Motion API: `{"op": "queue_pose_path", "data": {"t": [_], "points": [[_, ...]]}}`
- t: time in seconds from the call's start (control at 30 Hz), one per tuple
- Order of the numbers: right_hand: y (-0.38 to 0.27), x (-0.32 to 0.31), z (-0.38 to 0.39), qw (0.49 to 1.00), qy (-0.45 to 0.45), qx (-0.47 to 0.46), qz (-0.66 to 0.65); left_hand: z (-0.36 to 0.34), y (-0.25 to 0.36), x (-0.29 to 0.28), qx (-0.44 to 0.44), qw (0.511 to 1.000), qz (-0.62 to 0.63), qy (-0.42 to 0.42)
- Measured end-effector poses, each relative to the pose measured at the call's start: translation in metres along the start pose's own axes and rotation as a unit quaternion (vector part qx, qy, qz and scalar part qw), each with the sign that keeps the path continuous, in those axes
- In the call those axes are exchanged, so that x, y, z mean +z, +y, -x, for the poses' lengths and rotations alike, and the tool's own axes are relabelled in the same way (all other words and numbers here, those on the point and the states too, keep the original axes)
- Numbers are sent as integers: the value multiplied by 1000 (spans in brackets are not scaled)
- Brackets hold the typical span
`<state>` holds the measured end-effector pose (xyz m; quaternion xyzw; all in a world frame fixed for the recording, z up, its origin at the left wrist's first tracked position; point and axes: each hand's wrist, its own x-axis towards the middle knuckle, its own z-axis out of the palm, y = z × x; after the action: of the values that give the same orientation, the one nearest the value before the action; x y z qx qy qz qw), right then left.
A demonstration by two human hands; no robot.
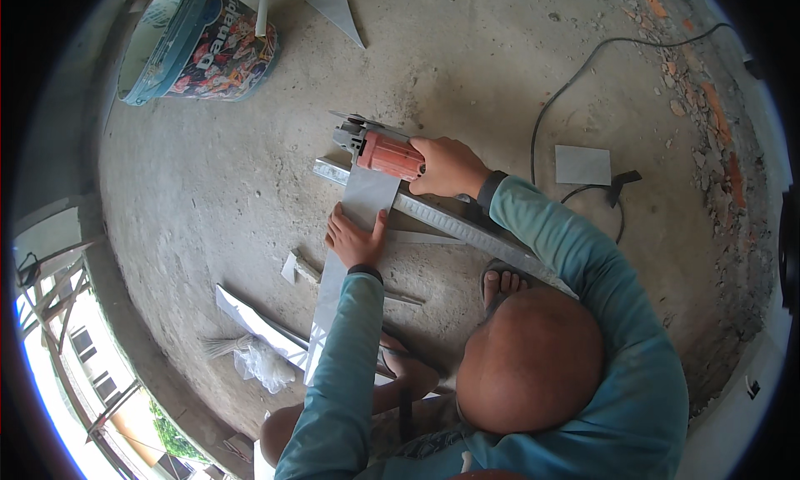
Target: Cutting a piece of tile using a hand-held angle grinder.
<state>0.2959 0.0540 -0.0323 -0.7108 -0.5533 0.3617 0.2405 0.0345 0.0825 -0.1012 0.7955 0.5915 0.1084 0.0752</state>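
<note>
My right hand (446,167) grips a red angle grinder (385,155), its metal head and disc pointing left over the far end of a grey tile strip (371,188). My left hand (357,238) is lower on that strip, fingers over its left edge and thumb near the right one, holding it down. A long silvery metal bar (450,226) runs diagonally under the strip. The disc's contact with the strip is too small to make out.
Painted bucket (221,51) upper left; tile offcuts (337,17), (582,165); black cord (567,84) and brick rubble (717,113) right. Plastic bag (262,363) and white strip (254,317) lower left, beside an open edge. My bare knee (529,359) and sandalled feet are close below.
</note>
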Motion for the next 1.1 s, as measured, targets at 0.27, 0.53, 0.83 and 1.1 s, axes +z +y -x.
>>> {"op": "queue_pose_path", "data": {"t": [0.27, 0.53, 0.83, 1.1], "points": [[1, 1, 0, 1000, 5, -7, 5, 0, 0, 1, 4, 1000, -4, 4], [-2, 2, 2, 1000, 5, -5, 1, 0, -1, -2, 2, 1000, -8, 0], [-1, 3, 3, 1000, 6, -7, 2, 0, 1, -2, -10, 1000, -3, -6], [-1, 3, 3, 1000, 6, -3, -3, 0, 0, -1, -4, 1000, -8, 1]]}}
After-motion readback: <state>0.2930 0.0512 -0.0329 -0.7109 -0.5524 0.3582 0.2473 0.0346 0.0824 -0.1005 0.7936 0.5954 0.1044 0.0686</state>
